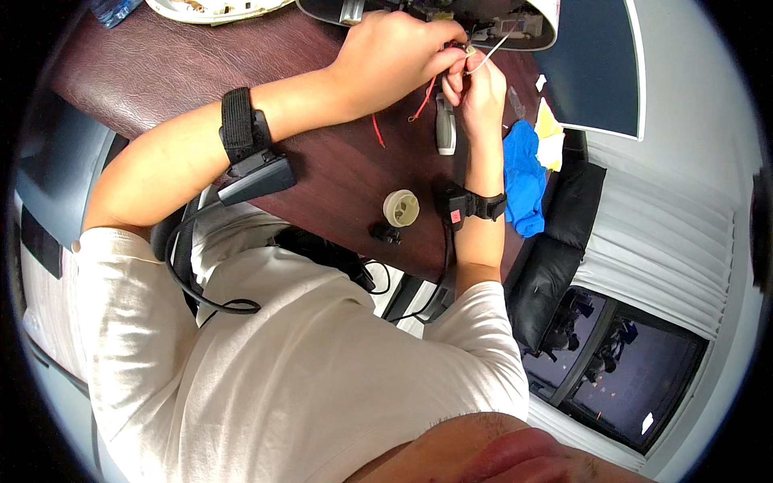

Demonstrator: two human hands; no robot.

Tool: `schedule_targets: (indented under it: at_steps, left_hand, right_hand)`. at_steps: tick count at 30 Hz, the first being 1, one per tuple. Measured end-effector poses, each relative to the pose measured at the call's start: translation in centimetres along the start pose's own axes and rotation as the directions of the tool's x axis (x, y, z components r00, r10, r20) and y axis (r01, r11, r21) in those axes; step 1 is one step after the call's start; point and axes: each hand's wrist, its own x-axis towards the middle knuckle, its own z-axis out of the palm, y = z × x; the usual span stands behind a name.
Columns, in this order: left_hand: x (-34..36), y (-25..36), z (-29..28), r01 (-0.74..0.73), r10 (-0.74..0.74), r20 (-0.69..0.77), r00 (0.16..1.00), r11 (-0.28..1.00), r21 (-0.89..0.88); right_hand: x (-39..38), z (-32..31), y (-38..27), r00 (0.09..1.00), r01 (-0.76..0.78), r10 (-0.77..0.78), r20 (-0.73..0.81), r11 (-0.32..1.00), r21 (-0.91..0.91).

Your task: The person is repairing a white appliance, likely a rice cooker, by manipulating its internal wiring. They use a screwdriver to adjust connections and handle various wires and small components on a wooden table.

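My left hand (398, 56) and my right hand (481, 101) meet at the top centre, fingertips pinched round a small pale connector (471, 51) on a white wire (498, 47), just in front of a dark open housing (523, 24) with a light rim. Red wires (423, 105) hang below my fingers. A grey-and-white handled tool (446, 133) lies beside my right hand. Lower on the table are a small cream cup (401, 208) and a black piece (385, 233). My fingertips partly hide what they hold.
Around me are the brown table (137, 72), a blue cloth (523, 177), a yellow-and-white cloth (549, 133), a cream tray (217, 8), a black cushioned seat (547, 258), a dark board (596, 64) and a window (620, 378) with white curtains. Cables hang from both wrist straps.
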Motion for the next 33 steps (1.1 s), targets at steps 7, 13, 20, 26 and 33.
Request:
schedule_targets:
  at_steps: [7,13,20,26,33]
  left_hand:
    - [-0.1,-0.1,0.3,-0.001,0.000,-0.017,1.000,0.999,-0.053]
    - [-0.2,-0.1,0.4,-0.006,0.005,-0.024,1.000,0.999,-0.051]
    - [-0.1,-0.1,0.4,0.015,-0.016,-0.014,1.000,0.997,-0.072]
    - [-0.2,0.0,0.2,0.034,-0.034,-0.008,0.999,0.996,-0.084]
    - [-0.1,0.4,-0.3,0.121,-0.114,0.089,0.990,0.989,-0.083]
  right_hand:
    - [0.5,0.2,-0.1,0.997,-0.054,0.043,0.066,0.982,0.181]
    - [0.7,0.4,0.0,0.988,-0.140,0.111,0.111,0.941,0.309]
    - [0.8,0.0,0.7,0.938,-0.290,0.126,0.324,0.796,0.531]
    - [0.5,0.2,0.4,0.935,-0.348,0.221,0.277,0.726,0.594]
    - [0.1,0.4,0.4,0.979,-0.203,0.165,0.120,0.835,0.511]
